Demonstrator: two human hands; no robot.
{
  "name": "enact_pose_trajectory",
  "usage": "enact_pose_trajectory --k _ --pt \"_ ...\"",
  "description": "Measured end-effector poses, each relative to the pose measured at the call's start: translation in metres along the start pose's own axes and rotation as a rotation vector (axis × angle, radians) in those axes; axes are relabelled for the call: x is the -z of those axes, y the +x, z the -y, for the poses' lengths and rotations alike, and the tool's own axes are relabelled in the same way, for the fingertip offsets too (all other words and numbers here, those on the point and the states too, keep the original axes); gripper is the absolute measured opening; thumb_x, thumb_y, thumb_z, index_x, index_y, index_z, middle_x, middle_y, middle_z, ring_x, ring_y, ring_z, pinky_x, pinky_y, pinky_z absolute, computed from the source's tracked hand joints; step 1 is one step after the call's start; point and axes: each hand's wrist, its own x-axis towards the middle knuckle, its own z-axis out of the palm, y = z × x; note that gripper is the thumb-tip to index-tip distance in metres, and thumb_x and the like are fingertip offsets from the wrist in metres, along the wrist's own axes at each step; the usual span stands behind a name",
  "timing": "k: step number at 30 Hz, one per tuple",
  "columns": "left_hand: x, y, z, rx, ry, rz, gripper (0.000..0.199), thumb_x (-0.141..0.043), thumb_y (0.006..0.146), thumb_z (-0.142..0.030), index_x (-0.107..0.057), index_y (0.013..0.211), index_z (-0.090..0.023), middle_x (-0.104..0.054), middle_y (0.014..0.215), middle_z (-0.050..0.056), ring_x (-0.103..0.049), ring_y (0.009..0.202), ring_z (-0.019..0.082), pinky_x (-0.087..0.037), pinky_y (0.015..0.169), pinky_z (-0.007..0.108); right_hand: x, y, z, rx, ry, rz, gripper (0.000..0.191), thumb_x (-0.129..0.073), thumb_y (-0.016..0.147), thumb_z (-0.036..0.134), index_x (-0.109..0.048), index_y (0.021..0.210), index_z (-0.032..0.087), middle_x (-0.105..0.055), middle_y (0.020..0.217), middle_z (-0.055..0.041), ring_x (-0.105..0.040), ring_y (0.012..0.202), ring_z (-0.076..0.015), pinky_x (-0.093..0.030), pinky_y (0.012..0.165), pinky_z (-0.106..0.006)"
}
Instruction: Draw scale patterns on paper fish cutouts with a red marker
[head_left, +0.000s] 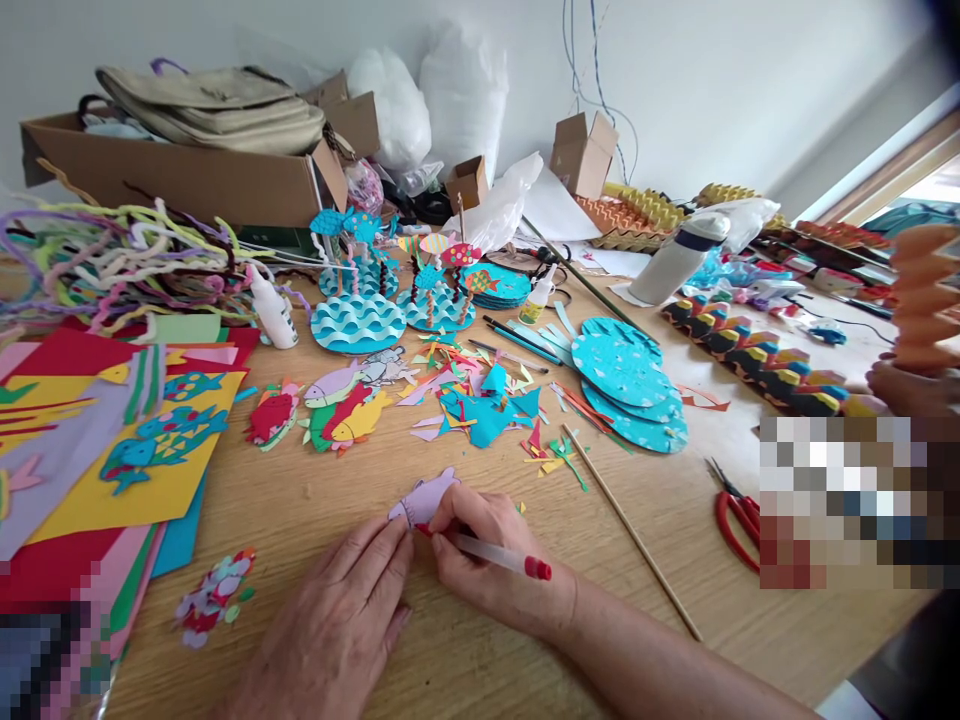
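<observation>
A lilac paper fish with drawn lines lies on the table in front of me. My left hand rests flat with its fingers stretched out, fingertips at the fish's left end. Pinched in my right hand is a red pen with a clear barrel and red end, its tip down at the fish's lower edge, partly hidden by my fingers. Beyond the hands lie several cut paper fish, among them a yellow one and a lilac one. Blue paper scraps spread to their right.
Coloured paper sheets and a pile of small paper discs lie left. A wooden stick and red scissors are right. Glue bottles, wavy blue stands and blue discs stand farther back. A co-worker's hand is at right.
</observation>
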Motion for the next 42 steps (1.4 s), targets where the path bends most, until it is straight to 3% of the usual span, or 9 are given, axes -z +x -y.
enact_pose_trajectory --k 15,20,42 --pt "0.0023 0.0032 0.0005 -0.024 0.012 -0.014 0.037 -0.03 0.093 -0.024 -0.055 0.116 -0.009 -0.062 0.117 0.01 -0.055 0.108 0.021 -0.046 0.09 0.03 -0.0025 -0.0011 -0.0027 0.01 0.059 -0.003 0.008 -0.048 0.068 0.014 -0.047 0.069 0.021 -0.044 0.05 0.0076 -0.036 0.04 -0.0068 -0.027 0.042 -0.017" --pt "0.002 0.0017 0.0011 -0.01 0.003 -0.018 0.036 -0.031 0.093 -0.024 -0.056 0.116 -0.011 -0.062 0.117 0.008 -0.055 0.108 0.02 -0.046 0.089 0.029 0.0034 -0.0002 -0.0015 -0.074 0.158 -0.003 0.008 -0.046 0.069 0.013 -0.046 0.068 0.021 -0.048 0.055 0.0056 -0.041 0.045 -0.0071 -0.03 0.044 -0.017" --pt "0.0019 0.0019 0.0004 -0.031 0.036 -0.018 0.037 -0.03 0.092 -0.023 -0.055 0.117 -0.01 -0.062 0.117 0.009 -0.056 0.108 0.021 -0.048 0.089 0.029 -0.0034 -0.0035 -0.0075 -0.023 0.046 -0.022 0.01 -0.05 0.068 0.012 -0.047 0.07 0.021 -0.046 0.052 0.0077 -0.037 0.042 -0.0063 -0.027 0.045 -0.017"
